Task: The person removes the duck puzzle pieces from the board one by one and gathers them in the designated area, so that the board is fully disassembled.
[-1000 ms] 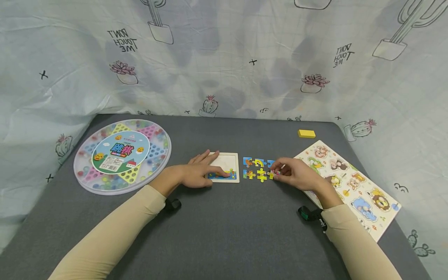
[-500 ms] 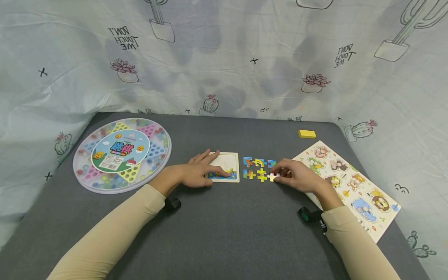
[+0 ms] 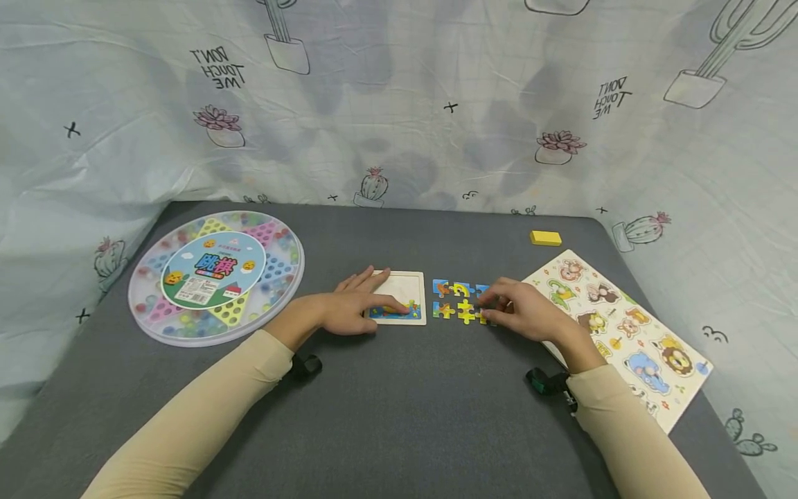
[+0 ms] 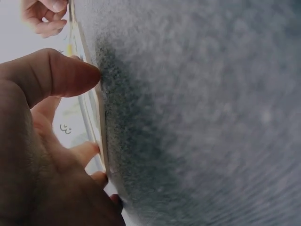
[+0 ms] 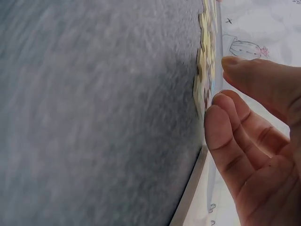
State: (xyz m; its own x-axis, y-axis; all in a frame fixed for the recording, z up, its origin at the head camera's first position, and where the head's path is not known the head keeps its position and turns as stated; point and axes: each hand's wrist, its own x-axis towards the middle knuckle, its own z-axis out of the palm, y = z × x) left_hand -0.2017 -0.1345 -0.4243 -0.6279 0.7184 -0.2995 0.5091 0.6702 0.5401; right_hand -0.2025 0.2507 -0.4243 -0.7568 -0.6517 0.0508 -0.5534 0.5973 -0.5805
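My left hand [image 3: 345,309] rests spread on a small wooden puzzle frame [image 3: 419,277] in the head view. Its thumb lies on the joined blue and yellow pieces [image 3: 413,314] at the frame's lower edge. Just right of the frame, several loose jigsaw pieces [image 3: 465,312] lie in two rows. My right hand [image 3: 524,308] is over the right end of these rows and partly hides the end pieces. In the right wrist view its thumb [image 5: 235,63] stands apart from the curved fingers [image 5: 218,125], with nothing seen between them; the fingertips are right by the row of pieces [image 5: 202,63].
A round Chinese checkers set [image 3: 215,277] with a clear lid lies at the left. To the right, a white board with animal pictures [image 3: 676,395] lies slantwise, partly under the right forearm. A yellow block [image 3: 545,238] sits near the far edge of the grey table [image 3: 399,416].
My right hand has shifted slightly left over the end pieces. A pinkish piece seen earlier at its fingertips no longer shows. The left hand has stayed on the frame.
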